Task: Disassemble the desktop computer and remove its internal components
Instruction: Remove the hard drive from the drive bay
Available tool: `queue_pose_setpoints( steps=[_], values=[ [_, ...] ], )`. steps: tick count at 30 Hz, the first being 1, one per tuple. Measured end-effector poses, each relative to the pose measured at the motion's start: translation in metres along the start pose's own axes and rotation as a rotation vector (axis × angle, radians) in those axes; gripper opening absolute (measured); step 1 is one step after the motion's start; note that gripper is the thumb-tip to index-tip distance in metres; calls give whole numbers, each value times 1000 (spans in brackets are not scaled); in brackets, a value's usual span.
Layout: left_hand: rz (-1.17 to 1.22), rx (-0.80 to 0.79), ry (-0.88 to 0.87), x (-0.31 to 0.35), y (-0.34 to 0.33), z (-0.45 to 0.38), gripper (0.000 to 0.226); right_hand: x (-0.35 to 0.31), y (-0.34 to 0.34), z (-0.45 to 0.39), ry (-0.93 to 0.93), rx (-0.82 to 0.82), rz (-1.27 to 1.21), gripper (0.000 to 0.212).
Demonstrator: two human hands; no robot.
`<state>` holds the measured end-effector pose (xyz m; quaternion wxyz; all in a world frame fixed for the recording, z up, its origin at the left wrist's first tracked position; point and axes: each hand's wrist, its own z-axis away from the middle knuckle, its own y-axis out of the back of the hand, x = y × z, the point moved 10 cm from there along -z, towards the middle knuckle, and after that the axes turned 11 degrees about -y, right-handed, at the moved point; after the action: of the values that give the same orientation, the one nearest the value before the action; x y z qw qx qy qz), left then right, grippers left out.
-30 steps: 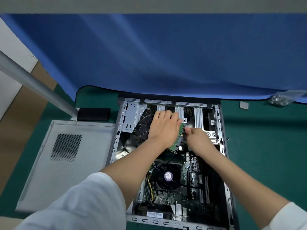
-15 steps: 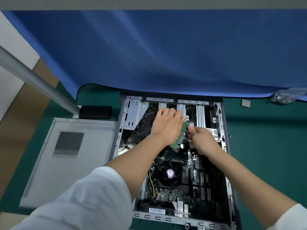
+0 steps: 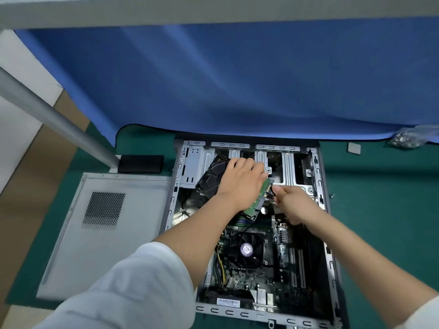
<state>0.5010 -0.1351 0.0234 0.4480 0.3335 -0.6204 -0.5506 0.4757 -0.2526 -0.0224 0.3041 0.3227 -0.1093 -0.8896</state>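
The open desktop case [image 3: 318,176] lies flat on the green mat, its motherboard and CPU fan [image 3: 247,249] exposed. A hard drive [image 3: 211,179] with a green circuit board sits tilted in the upper part of the case. My left hand [image 3: 240,184] lies over the drive, fingers wrapped round its far edge. My right hand [image 3: 292,205] pinches a small black cable connector [image 3: 270,189] at the drive's right end. Whether the plug is still seated in the drive I cannot tell.
The removed grey side panel [image 3: 107,233] lies left of the case, a black block [image 3: 141,163] behind it. A grey pole [image 3: 54,122] slants at the left. A blue cloth [image 3: 237,79] covers the far side. A bag of screws [image 3: 408,137] and a small square pad [image 3: 354,147] lie at the right.
My right hand has slid down and right along the drive's end and now pinches the connector. My left hand stays on the drive. The view has shifted slightly.
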Motion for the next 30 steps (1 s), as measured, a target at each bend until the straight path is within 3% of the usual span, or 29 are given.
queue_pose_setpoints(
  steps=[10, 17, 19, 23, 26, 30],
  values=[
    [38, 22, -10, 0, 2, 2, 31, 22, 12, 7, -13, 15, 12, 39],
    [247, 37, -30, 0, 8, 2, 28, 4, 35, 58, 261, 485, 915, 25],
    [366, 69, -18, -3, 17, 7, 32, -9, 36, 65, 326, 526, 960, 27],
    [430, 297, 120, -24, 44, 46, 38, -47, 21, 63, 505, 286, 568, 54],
    [368, 414, 267, -49, 42, 106, 37, -69, -10, 58, 573, 204, 606, 85],
    [239, 310, 411, -78, 15, 165, 39, -81, -38, 45, 577, 214, 740, 109]
  ],
)
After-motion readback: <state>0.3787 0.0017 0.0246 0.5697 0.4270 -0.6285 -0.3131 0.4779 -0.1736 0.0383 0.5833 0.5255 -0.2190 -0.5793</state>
